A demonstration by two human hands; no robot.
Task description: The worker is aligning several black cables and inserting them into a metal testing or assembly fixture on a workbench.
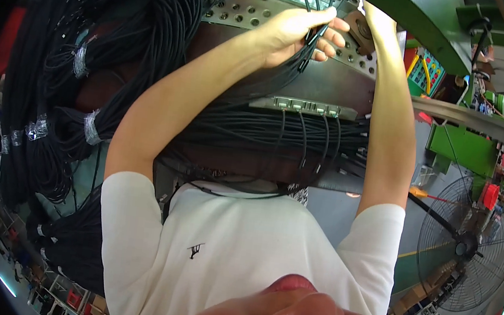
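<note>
Perforated metal (pixel 246 14) lies behind black cables (pixel 309 44) held in the left hand (pixel 292 30).

Bright light pales the left hand (pixel 295 30) (edges bend, corners black).

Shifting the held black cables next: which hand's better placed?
Left, likely: the left hand holds the black cables and is in plain view. The right hand is mostly hidden by the green frame, so I can't tell whether it's free.
</note>
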